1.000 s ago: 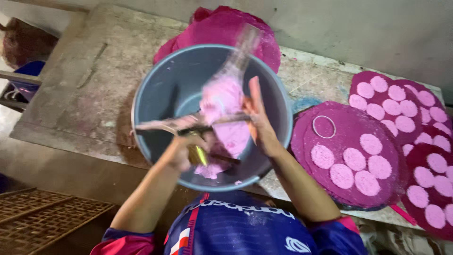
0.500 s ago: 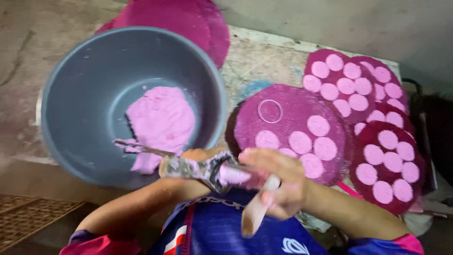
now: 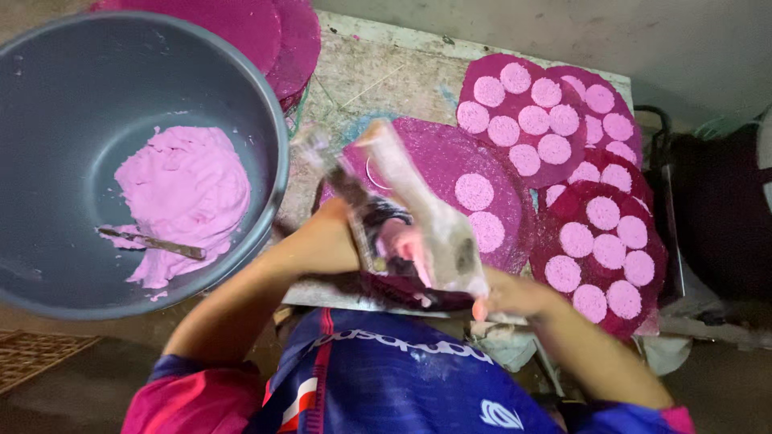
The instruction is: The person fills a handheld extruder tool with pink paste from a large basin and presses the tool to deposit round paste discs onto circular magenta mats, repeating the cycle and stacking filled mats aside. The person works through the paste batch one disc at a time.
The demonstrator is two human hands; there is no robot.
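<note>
My left hand (image 3: 334,233) grips a blurred metal hinged press (image 3: 358,201) over the near edge of a round magenta tray (image 3: 503,173). My right hand (image 3: 511,296) pinches the lower end of a translucent sheet (image 3: 426,209) that lies across the press. A bit of pink dough (image 3: 402,241) shows between the two. To the left stands a big grey bowl (image 3: 48,88) holding a mound of pink dough (image 3: 181,189), with a thin utensil (image 3: 153,241) lying in it.
Three more magenta trays (image 3: 527,112) (image 3: 607,104) (image 3: 603,249) carry several pale pink discs at the right. More empty magenta trays (image 3: 265,32) are stacked behind the bowl. All rest on a worn table (image 3: 378,68). A dark bag (image 3: 724,209) sits far right.
The view has swung right and closer. Both hands carried the press away from the bowl to the near tray, and the sheet is now lifted up across it.
</note>
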